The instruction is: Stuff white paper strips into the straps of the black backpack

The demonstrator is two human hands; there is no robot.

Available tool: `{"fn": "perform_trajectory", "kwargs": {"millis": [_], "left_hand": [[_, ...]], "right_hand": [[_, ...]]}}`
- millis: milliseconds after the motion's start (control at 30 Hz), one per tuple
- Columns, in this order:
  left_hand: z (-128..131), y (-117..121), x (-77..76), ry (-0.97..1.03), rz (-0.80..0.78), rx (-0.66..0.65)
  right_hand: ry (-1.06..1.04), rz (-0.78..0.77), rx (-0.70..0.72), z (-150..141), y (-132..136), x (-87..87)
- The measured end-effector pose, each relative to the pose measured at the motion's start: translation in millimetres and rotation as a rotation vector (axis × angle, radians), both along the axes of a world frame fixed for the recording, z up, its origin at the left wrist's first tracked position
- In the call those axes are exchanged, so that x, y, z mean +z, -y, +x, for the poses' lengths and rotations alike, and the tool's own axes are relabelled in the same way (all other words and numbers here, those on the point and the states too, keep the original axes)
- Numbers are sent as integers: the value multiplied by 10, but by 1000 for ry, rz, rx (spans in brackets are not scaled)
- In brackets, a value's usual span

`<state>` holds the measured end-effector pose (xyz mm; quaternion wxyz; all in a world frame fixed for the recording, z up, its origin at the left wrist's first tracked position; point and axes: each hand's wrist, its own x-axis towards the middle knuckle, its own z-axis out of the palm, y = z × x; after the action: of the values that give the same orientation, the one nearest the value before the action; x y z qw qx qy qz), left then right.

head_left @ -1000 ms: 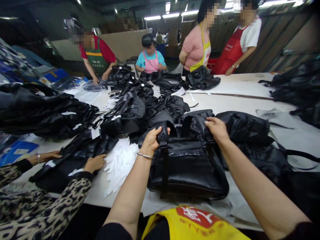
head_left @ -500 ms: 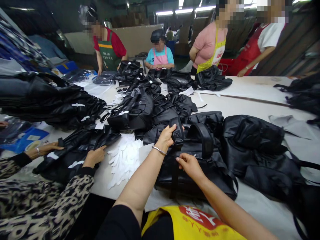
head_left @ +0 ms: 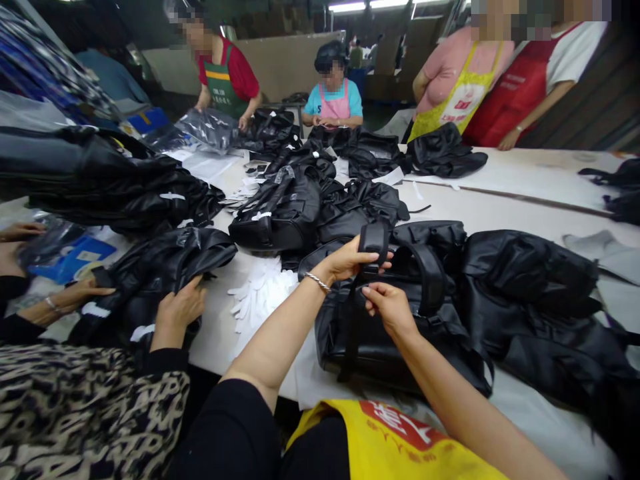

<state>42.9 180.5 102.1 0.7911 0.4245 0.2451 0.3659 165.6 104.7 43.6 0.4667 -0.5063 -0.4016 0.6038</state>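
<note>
Gripping the black strap loop of a black leatherette backpack in my left hand, I pinch the strap lower down with my right hand. The backpack lies flat on the white table, just beside white paper cutouts. To my left, a co-worker's hand presses on another black bag.

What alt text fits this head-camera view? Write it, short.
A person's left hand and right hand hold the straps of a black leather backpack on a long white table, among piled black bags.
</note>
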Motion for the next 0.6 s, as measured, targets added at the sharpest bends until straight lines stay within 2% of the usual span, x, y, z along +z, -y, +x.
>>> {"fn": "perform_trajectory", "kwargs": {"millis": [133,400,600], "left_hand": [[32,-29,-48,19,34,119],[69,-141,-62,-43,45,198],[109,-69,-36,-2,-12,305]], "right_hand": [[31,22,-26,-43,-47,-95],[37,110,-216,-169,-169,-143],[83,127,-78,-146,-146,-136]]}}
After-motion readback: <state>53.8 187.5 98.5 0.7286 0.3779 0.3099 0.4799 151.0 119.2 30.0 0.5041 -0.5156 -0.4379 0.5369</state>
